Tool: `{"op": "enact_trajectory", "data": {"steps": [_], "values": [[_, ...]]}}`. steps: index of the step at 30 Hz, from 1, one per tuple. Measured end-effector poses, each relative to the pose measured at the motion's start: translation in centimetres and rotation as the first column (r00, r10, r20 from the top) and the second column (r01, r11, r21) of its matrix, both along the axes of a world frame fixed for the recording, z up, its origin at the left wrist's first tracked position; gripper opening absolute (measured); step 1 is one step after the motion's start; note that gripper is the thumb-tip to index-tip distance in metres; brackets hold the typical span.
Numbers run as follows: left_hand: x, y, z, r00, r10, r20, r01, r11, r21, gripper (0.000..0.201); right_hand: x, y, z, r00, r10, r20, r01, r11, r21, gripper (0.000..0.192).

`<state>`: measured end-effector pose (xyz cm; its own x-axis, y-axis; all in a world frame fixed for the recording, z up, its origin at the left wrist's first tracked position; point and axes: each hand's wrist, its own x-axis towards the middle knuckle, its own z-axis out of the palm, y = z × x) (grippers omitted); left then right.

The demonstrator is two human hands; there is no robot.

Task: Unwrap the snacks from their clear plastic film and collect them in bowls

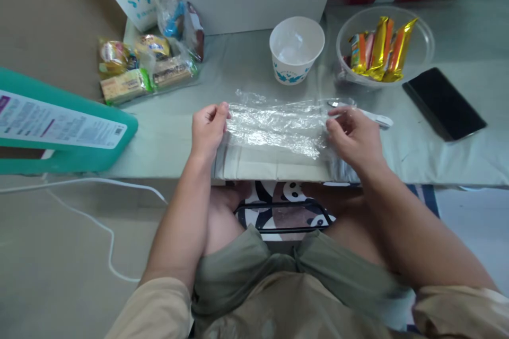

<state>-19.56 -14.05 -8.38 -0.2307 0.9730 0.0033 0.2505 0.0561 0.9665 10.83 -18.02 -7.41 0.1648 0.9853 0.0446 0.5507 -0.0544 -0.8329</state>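
Observation:
A crinkled sheet of clear plastic wrap (274, 126) stretches between my two hands, low over the near part of the table. My left hand (210, 126) pinches its left end between thumb and fingers. At the right end, my right hand (353, 135) holds the wrap with curled fingers. A white-handled tool (382, 119) with a metal tip lies partly behind my right hand; its exact kind is hard to make out. Just beyond the wrap stands a white paper cup (292, 71) with blue leaf prints and something clear and crumpled inside.
At the back right, a clear round bowl (427, 50) holds several gold-wrapped snacks (379, 53). A black phone (445, 103) lies beside it. Packaged snacks (127, 85) are grouped at the back left, near a teal container (123, 140). A white cable (111, 238) hangs below the table edge.

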Motion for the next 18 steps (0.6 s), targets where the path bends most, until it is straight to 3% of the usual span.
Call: {"op": "enact_trajectory", "data": {"steps": [5, 8, 11, 15, 18], "values": [[0.3, 0.3, 0.0, 0.998, -0.067, 0.016, 0.068, 0.996, -0.058, 0.027, 0.3, 0.9, -0.4, 0.991, -0.094, 0.091, 0.092, 0.996, 0.023, 0.017], [0.6, 0.7, 0.2, 0.991, -0.076, -0.107, 0.068, 0.995, -0.077, 0.021, 1.0, 1.8, -1.0, 0.970, -0.137, 0.200, 0.136, 0.991, 0.017, 0.020], [1.1, 1.4, 0.1, 0.959, -0.013, -0.283, -0.003, 0.998, -0.058, 0.022, 1.4, 2.4, -1.5, 0.940, -0.172, 0.294, 0.173, 0.985, 0.024, 0.020], [1.7, 2.4, -0.5, 0.912, 0.125, -0.392, -0.088, 0.990, 0.111, 0.020, 1.3, 2.1, -1.5, 0.891, -0.240, 0.385, 0.171, 0.964, 0.205, 0.040], [2.0, 2.7, -1.1, 0.944, 0.065, -0.324, -0.032, 0.994, 0.106, 0.038, 0.9, 1.3, -1.1, 0.884, -0.227, 0.409, 0.081, 0.935, 0.344, 0.045]]}}
